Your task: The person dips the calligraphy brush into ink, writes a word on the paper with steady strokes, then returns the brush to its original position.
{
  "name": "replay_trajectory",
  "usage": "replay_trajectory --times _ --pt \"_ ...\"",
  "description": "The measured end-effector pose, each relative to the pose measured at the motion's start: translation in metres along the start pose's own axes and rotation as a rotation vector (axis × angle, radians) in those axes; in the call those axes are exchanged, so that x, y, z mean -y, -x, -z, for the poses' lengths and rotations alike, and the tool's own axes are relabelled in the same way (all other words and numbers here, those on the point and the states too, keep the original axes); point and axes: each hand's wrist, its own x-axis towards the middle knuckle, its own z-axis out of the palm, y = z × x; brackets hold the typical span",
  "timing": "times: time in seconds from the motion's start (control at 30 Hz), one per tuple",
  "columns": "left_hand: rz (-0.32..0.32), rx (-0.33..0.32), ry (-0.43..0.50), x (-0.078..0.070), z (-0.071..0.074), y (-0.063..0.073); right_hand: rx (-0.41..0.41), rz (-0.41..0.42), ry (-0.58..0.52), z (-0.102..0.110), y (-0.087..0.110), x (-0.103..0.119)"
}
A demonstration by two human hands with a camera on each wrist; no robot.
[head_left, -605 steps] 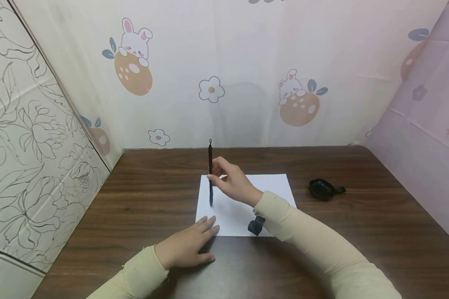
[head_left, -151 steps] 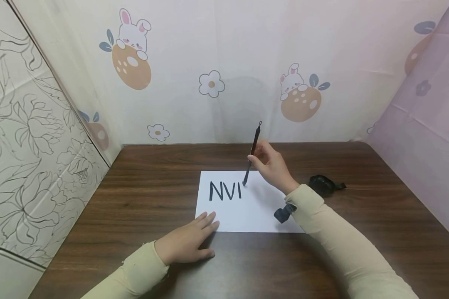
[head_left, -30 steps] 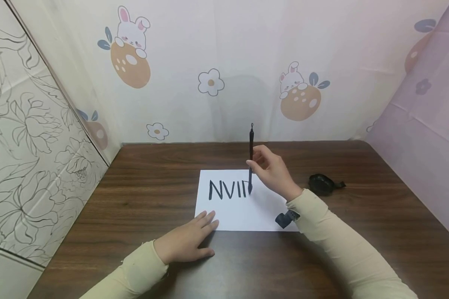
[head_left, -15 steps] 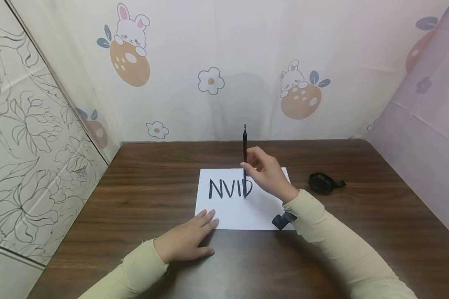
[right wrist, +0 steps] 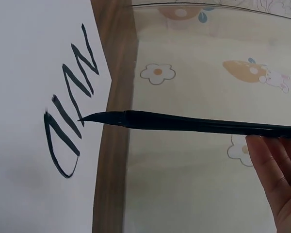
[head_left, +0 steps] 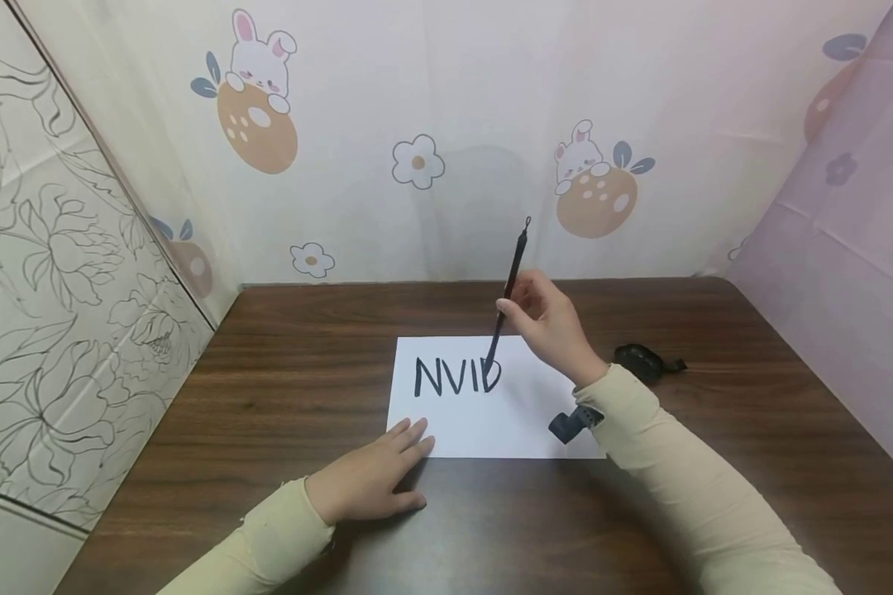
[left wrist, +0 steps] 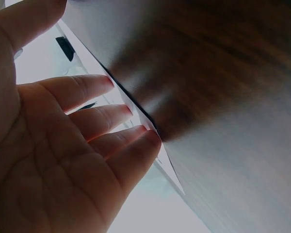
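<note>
My right hand (head_left: pixel 554 326) pinches a dark calligraphy brush (head_left: pixel 515 268) by the middle of its handle, top leaning right. In the head view the brush tip overlaps the last of the black letters "NVID" (head_left: pixel 457 378) on a white sheet of paper (head_left: pixel 484 434). The right wrist view shows the brush (right wrist: pixel 160 121) with its bristles bent to a point, and the fingers (right wrist: pixel 269 165) on the handle. My left hand (head_left: pixel 372 479) lies flat, fingertips on the paper's lower left edge. In the left wrist view its straight fingers (left wrist: pixel 106 119) reach the sheet's edge.
A small black dish with a short handle (head_left: pixel 638 362) stands right of the paper, partly behind the right forearm. The brown wooden table (head_left: pixel 283 372) meets a patterned curtain (head_left: pixel 357 190) at the back. A black wrist camera (head_left: pixel 569 424) hangs beneath the right wrist.
Over twenty seconds, "NVID" has appeared on the blank paper. In the last half second, the brush has risen from the D's foot and tilted right with my right hand. Left hand still.
</note>
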Motion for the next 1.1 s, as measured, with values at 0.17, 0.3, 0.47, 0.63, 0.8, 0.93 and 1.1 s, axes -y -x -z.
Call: replay_trajectory --times 0.17,0.3,0.47,0.63,0.8,0.93,1.1 --pt "0.002 0.004 0.0 0.001 0.0 0.0 -0.023 -0.009 -0.026 0.008 -0.005 -0.001" --pt "0.0 0.003 -0.002 0.001 0.0 0.0 -0.03 -0.036 -0.032 0.012 -0.007 -0.004" --pt "-0.003 0.002 -0.008 0.002 -0.001 0.001 -0.035 -0.072 -0.02 0.015 -0.008 -0.009" --pt "-0.002 0.001 -0.004 0.002 -0.001 0.001 -0.035 -0.1 0.001 0.017 -0.007 -0.017" --pt "-0.003 -0.005 0.002 0.001 -0.001 0.002 -0.038 -0.138 0.017 0.017 -0.005 -0.025" --pt "-0.009 -0.009 -0.004 0.001 -0.001 0.002 -0.034 -0.152 0.031 0.017 -0.002 -0.029" --pt "-0.014 -0.013 -0.005 0.002 -0.001 0.001 -0.029 -0.156 0.039 0.016 0.002 -0.033"
